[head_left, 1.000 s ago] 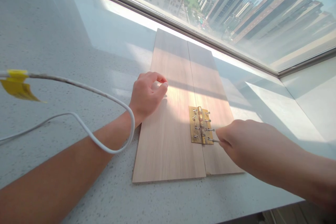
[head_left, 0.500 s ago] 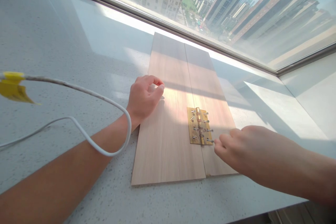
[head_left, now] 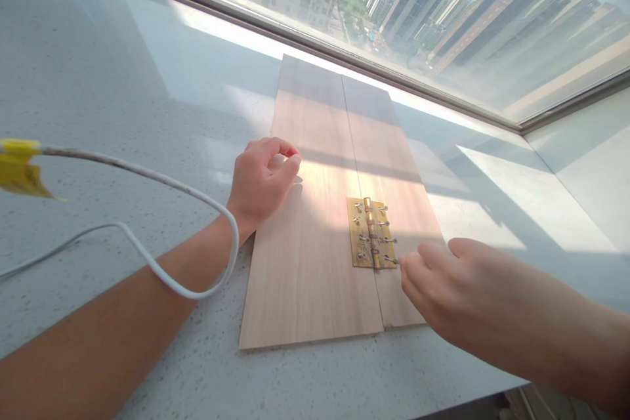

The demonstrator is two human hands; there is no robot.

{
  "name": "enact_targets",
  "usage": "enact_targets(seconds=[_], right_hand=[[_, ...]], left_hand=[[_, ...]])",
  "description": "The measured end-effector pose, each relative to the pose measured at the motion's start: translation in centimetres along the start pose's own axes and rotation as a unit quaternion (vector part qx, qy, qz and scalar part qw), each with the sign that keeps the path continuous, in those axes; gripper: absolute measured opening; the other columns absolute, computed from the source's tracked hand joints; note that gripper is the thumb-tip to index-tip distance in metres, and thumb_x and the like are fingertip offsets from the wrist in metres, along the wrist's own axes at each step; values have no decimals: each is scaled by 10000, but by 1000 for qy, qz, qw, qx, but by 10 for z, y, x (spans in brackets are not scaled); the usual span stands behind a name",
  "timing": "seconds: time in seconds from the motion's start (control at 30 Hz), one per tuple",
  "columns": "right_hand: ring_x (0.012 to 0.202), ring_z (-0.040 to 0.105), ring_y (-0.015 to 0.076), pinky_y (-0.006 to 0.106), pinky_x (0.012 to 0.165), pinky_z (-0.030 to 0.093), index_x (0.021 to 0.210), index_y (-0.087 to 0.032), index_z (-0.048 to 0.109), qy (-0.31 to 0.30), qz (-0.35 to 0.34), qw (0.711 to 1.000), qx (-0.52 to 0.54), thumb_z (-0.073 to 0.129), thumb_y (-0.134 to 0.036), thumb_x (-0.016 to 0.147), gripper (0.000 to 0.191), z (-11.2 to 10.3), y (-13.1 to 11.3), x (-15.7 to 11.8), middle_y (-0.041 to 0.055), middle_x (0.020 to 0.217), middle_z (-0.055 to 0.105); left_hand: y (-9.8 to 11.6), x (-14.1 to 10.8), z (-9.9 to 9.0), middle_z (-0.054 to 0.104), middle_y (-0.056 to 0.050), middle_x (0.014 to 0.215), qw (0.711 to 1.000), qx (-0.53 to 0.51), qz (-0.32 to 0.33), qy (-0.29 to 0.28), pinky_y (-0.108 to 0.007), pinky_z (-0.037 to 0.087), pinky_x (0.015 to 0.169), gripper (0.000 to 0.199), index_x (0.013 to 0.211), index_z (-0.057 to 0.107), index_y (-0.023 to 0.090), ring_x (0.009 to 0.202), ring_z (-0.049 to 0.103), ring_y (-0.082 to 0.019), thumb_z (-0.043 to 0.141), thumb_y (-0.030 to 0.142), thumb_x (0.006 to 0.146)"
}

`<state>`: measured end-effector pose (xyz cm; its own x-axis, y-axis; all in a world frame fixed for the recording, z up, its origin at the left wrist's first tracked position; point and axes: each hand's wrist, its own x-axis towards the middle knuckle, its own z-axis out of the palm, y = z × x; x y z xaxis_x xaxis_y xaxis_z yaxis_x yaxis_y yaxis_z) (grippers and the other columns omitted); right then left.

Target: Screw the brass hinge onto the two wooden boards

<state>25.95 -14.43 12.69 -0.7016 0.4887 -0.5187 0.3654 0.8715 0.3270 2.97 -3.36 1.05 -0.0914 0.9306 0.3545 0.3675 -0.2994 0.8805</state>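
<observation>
Two light wooden boards [head_left: 305, 262] lie side by side, a narrow seam between them. A brass hinge [head_left: 372, 233] spans the seam, with several silver screws standing in both its leaves, some tilted. My right hand [head_left: 453, 289] is closed at the hinge's lower right corner, its fingertips at the head of the lowest right screw [head_left: 391, 260]. My left hand [head_left: 263, 177] rests over the left board's left edge, thumb and forefinger pinched together; whatever is between them is too small to make out.
A white cable [head_left: 162, 275] with a yellow tag [head_left: 22, 167] loops over my left forearm. The boards lie on a speckled white sill [head_left: 187, 367]. Beyond them runs a window frame [head_left: 315, 46], with tall buildings outside. The sill's front edge shows at the lower right.
The boards, hinge and my left hand appear slightly further left in view. My right hand has turned a little, its fingertips still at the lowest right screw.
</observation>
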Motion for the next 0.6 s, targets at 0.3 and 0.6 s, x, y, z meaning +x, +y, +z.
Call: enact_targets(seconds=[0.3, 0.6], right_hand=[[457, 458, 148, 274, 415, 264, 583, -215, 493, -216, 364, 871, 250, 492, -116, 722, 170, -30, 21, 35, 23, 568, 559], [821, 680, 207, 295, 620, 513, 1085, -349, 673, -84, 284, 897, 328, 486, -45, 647, 565, -5, 9, -16, 9, 1005, 718]], left_hand=[[1, 0, 1, 649, -12, 748, 1000, -10, 1, 1, -316, 466, 670, 114, 691, 634, 205, 831, 579, -199, 554, 180, 770], [-1, 1, 0, 644, -20, 726, 1000, 3, 10, 3, -301, 461, 628, 114, 694, 642, 199, 803, 579, -194, 557, 199, 770]])
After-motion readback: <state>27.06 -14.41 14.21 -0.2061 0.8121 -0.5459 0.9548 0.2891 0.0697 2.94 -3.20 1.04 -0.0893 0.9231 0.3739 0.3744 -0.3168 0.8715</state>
